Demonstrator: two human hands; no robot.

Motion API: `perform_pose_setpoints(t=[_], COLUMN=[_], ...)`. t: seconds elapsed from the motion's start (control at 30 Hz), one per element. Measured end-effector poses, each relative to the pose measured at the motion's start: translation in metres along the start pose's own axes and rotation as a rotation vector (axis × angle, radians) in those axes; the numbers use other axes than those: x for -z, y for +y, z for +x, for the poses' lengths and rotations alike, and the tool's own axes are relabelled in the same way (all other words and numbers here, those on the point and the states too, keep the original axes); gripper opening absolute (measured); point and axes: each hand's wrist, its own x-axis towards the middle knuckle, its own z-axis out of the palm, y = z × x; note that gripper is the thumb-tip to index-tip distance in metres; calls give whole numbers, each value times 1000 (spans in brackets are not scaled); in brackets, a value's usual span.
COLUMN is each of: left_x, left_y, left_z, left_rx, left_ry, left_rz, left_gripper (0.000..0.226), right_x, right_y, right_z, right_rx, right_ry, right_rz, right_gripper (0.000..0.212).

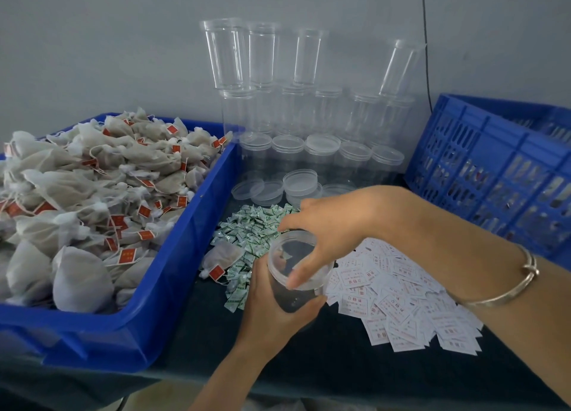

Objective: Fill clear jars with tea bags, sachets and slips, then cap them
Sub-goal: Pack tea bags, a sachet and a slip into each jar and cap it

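Near the table's (309, 364) front edge, centre, the left hand (268, 308) grasps a clear jar (289, 299) round its body, tilted and uncapped. The right hand (336, 225) spans the jar's mouth, thumb on the near rim, fingers curled over the far rim. Sachets (250, 228) lie just behind the jar and slips (401, 305) to its right. A blue tray (173, 274) of tea bags (92, 176) occupies the left edge. Empty jars (309, 111) stand stacked against the grey wall (92, 40), and a blue crate (494, 163) sits at the right edge.
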Motion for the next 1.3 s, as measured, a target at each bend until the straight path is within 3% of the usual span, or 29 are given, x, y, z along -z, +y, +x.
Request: perform_pose_setpoints(t=[0.07, 0.13, 0.23, 0.33, 0.43, 0.5, 0.6, 0.73, 0.87, 0.97, 1.03, 1.13, 1.3], left_x=[0, 0, 0, -1, 0, -1, -1, 0, 1, 0, 0, 1, 1], left_y=[1, 1, -1, -4, -5, -8, -6, -2, -2, -3, -1, 0, 3], left_z=[1, 1, -1, -2, 1, 3, 0, -1, 1, 1, 0, -1, 0], left_rx=[-18, -26, 0, 36, 53, 27, 9, 25, 13, -34, -36, 6, -25], left_ry=[-8, -10, -13, 6, -13, -47, -19, -8, -12, -37, -19, -16, -45], left_rz=[6, 14, 12, 22, 2, -9, -10, 2, -6, 17, 9, 0, -10], left_gripper=[72, 67, 78, 99, 94, 87, 76, 82, 86, 77, 72, 81, 83], right_x=[-13, -22, -16, -9, -13, -17, -21, -6, -6, -17, -21, -18, -13], right_y=[-7, -15, -16, -13, -12, -15, -21, -19, -16, -23, -25, -23, -14], right_z=[6, 11, 9, 7, 8, 7, 13, 6, 5, 10, 14, 14, 11], right_rx=[-30, -31, 73, 195, 206, 79, -75, 85, 221, -12, -132, -66, 40], right_ry=[52, 104, 25, -31, -47, -48, 68, -3, -79, -28, 22, 60, 52], right_rz=[37, -27, -75, -81, -8, 41, 25, -10, 22, 72, 32, -6, -3], right_gripper=[94, 82, 66, 81, 90, 98, 78, 50, 94, 107, 96, 56, 55])
